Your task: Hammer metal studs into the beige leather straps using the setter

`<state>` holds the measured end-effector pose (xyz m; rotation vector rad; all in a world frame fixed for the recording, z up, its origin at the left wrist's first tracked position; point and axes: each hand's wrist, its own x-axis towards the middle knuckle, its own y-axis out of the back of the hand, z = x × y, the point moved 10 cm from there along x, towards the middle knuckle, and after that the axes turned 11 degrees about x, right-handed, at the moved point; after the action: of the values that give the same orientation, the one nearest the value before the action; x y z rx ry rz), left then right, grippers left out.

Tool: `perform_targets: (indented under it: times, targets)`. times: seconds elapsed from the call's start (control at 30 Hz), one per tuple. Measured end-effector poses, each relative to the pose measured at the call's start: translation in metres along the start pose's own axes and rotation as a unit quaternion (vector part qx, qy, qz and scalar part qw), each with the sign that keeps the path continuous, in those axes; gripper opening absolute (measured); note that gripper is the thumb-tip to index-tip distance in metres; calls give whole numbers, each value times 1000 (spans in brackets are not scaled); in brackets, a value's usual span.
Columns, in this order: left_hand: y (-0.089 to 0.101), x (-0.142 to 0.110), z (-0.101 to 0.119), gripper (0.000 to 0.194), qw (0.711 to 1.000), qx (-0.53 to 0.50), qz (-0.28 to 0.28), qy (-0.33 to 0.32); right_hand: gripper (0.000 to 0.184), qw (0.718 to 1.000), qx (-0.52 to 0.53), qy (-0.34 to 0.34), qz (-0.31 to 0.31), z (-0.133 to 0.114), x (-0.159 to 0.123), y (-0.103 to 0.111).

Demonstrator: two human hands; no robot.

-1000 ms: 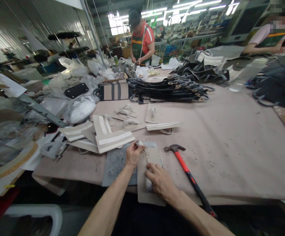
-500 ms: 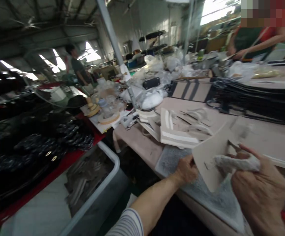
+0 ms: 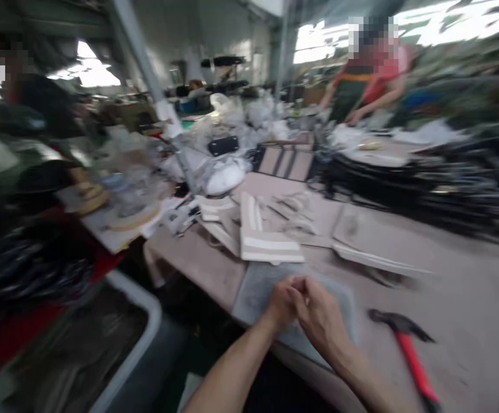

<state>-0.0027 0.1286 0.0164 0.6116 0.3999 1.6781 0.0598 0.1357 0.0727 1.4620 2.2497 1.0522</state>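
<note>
My left hand (image 3: pixel 281 301) and my right hand (image 3: pixel 318 318) meet over a grey pad (image 3: pixel 258 287) at the near edge of the pink-topped table (image 3: pixel 447 287). Their fingers are curled and pressed together at one spot. Motion blur hides whatever lies between them. The beige board and the white cloth from the earlier frames are out of sight. A stack of beige pieces with white strips (image 3: pixel 269 249) lies just beyond the pad. A red-handled hammer (image 3: pixel 408 350) lies to the right of my right hand.
A grey bin (image 3: pixel 116 344) stands on the floor at the left. Black straps (image 3: pixel 425 189) are piled at the back right. White bags (image 3: pixel 227 172) and clutter fill the back left. A person in a red top (image 3: pixel 365 80) works at the far end.
The beige board held up half a second ago is gone from my hands. Both hands have come down together over the grey pad. The view has swung back to the right.
</note>
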Motion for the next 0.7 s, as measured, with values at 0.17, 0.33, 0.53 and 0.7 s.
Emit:
perform_targets:
  times: [0.17, 0.33, 0.53, 0.7]
  targets:
    - [-18, 15, -45, 26, 990, -125, 5, 63, 28, 979, -152, -110, 81, 111, 27, 105]
    - [-19, 10, -51, 34, 986, -143, 5, 82, 45, 936, -292, -168, 99, 161, 51, 154]
    - [-17, 12, -52, 33, 987, -134, 5, 88, 24, 950, -262, -162, 44, 173, 74, 155]
    - [-16, 14, -49, 33, 982, -167, 12, 84, 29, 969, -110, -181, 130, 126, 43, 176]
